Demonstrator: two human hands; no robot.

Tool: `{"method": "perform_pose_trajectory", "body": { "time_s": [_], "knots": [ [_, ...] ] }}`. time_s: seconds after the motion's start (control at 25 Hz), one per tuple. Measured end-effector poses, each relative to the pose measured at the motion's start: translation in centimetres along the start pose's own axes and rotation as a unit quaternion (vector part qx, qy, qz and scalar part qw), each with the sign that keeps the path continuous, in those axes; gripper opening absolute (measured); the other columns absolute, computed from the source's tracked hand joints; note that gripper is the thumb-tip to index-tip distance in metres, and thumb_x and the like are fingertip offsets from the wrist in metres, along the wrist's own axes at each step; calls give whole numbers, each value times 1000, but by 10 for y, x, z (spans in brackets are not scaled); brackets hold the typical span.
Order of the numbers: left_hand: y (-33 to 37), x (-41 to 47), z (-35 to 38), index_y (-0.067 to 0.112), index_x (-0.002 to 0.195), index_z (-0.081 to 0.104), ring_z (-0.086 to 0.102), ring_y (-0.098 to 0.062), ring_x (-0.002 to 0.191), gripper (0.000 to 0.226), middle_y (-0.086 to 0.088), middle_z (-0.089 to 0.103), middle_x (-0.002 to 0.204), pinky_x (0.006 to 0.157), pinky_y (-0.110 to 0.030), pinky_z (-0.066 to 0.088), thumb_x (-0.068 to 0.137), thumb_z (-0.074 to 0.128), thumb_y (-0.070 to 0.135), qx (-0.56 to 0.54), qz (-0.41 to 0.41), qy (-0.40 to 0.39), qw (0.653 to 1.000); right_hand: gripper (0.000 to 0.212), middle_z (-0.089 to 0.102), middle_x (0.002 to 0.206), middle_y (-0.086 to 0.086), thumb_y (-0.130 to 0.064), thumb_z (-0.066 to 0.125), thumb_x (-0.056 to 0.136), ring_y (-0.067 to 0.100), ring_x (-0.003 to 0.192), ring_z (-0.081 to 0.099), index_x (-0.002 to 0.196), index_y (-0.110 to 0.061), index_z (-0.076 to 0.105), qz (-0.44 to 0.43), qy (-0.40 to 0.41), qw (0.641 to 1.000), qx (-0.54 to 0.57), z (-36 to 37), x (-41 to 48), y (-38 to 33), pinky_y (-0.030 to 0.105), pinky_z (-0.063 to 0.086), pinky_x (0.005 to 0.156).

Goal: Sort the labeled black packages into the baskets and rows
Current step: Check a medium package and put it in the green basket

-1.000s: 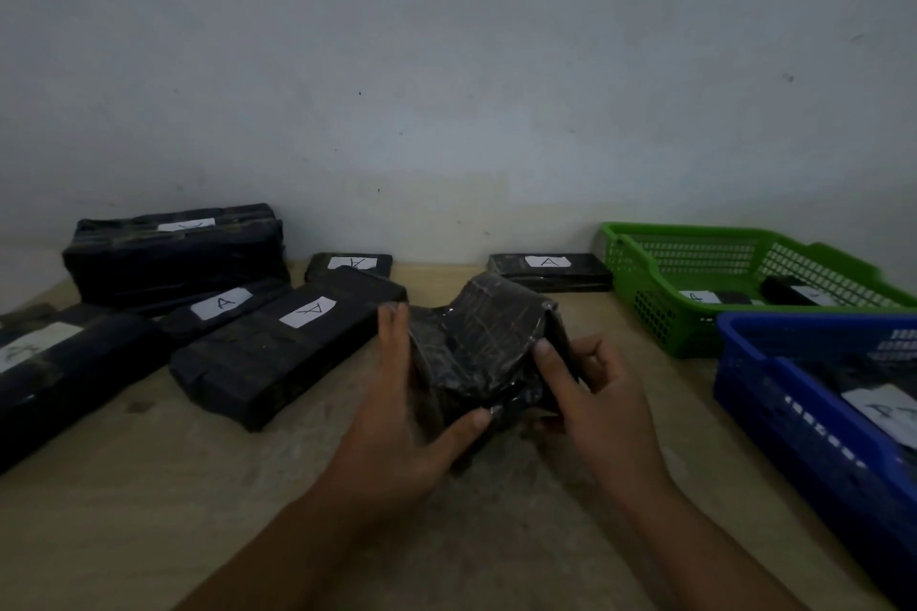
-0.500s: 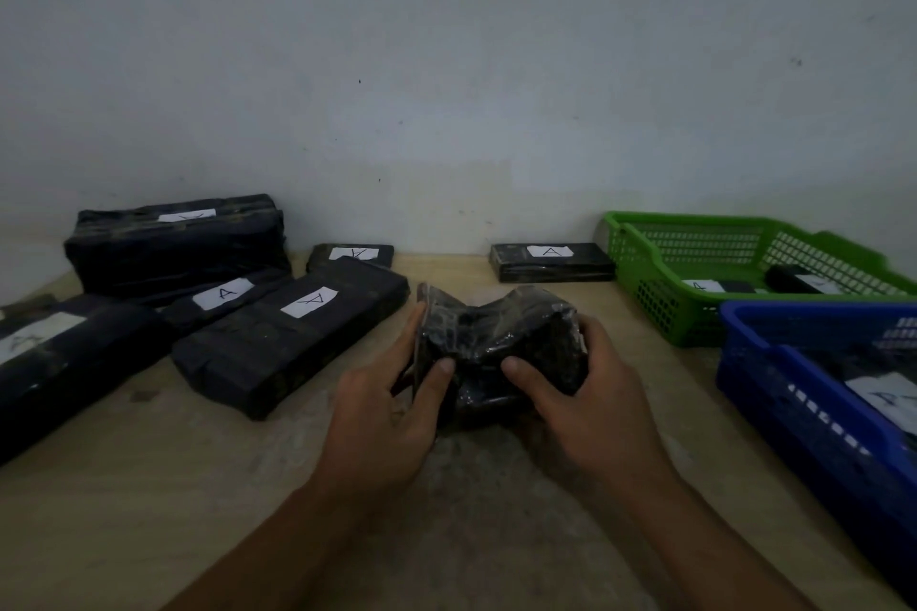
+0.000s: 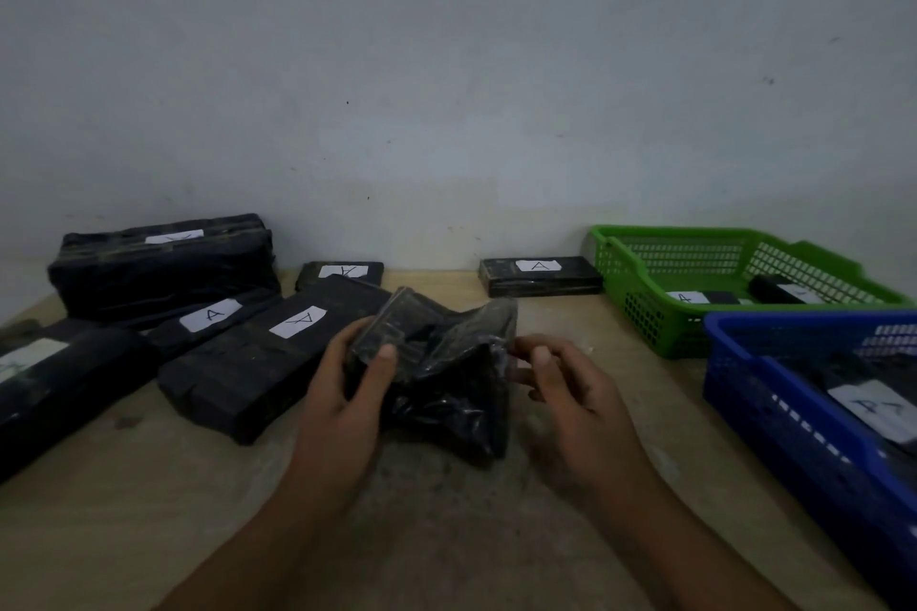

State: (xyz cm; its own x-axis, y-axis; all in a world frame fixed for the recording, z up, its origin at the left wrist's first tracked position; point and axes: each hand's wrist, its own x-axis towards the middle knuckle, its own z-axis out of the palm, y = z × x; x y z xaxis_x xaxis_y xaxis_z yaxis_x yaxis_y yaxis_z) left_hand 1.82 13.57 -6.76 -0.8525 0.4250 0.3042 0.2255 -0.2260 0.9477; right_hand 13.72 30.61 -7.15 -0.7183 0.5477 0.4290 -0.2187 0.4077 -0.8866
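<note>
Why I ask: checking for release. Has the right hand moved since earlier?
Yes: the right hand has slid rightward off the package top, toward the blue basket.

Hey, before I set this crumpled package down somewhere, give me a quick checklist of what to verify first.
1. Left hand grips the crumpled package: ok.
2. Right hand holds it too: cannot tell, its fingers sit at the package's right edge.
3. Package's label faces me: not ok, no white label shows.
4. Green basket has room: ok, bare floor visible.
5. Blue basket has room: cannot tell, partly out of view.
</note>
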Motion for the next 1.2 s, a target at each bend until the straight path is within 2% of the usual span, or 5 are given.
{"method": "perform_pose_trajectory", "body": {
  "time_s": [0.24,0.64,0.8,1.04,1.2],
  "knots": [
    [-6,13,-6,25,115,66,64,-24,111,26,-4,69,116,90,-44,52,95,50,31,-140,-95,8,986,100,53,131,-15,-58,88,51,5,118,54,137,-35,41,125,11,992,30,-7,5,6,35,48,97],
    [3,-7,7,26,106,54,58,-5,95,20,11,59,103,74,-14,41,89,59,36,118,84,125,981,30,72,87,13,-25,81,77,31,86,70,86,-6,59,103,137,984,52,-10,9,9,52,59,76],
    [-5,-20,20,31,126,49,52,-2,119,49,15,51,131,94,-22,46,81,65,41,214,168,-31,962,27,68,69,3,-16,83,74,4,63,64,75,-2,59,34,186,982,4,2,2,-5,17,52,56],
    [-10,-18,17,29,148,24,23,3,141,90,15,22,155,111,-21,28,75,64,63,250,159,-21,955,23,67,95,-13,-51,58,86,14,98,62,91,-31,65,-53,79,991,-93,24,-15,-4,32,50,81],
    [-8,-15,14,34,146,24,33,9,131,85,16,29,151,99,-7,30,74,61,60,222,127,-19,967,9,70,94,-7,-16,61,95,8,94,67,96,-22,68,-37,56,998,2,24,-12,-7,25,53,81]
  ]
}}
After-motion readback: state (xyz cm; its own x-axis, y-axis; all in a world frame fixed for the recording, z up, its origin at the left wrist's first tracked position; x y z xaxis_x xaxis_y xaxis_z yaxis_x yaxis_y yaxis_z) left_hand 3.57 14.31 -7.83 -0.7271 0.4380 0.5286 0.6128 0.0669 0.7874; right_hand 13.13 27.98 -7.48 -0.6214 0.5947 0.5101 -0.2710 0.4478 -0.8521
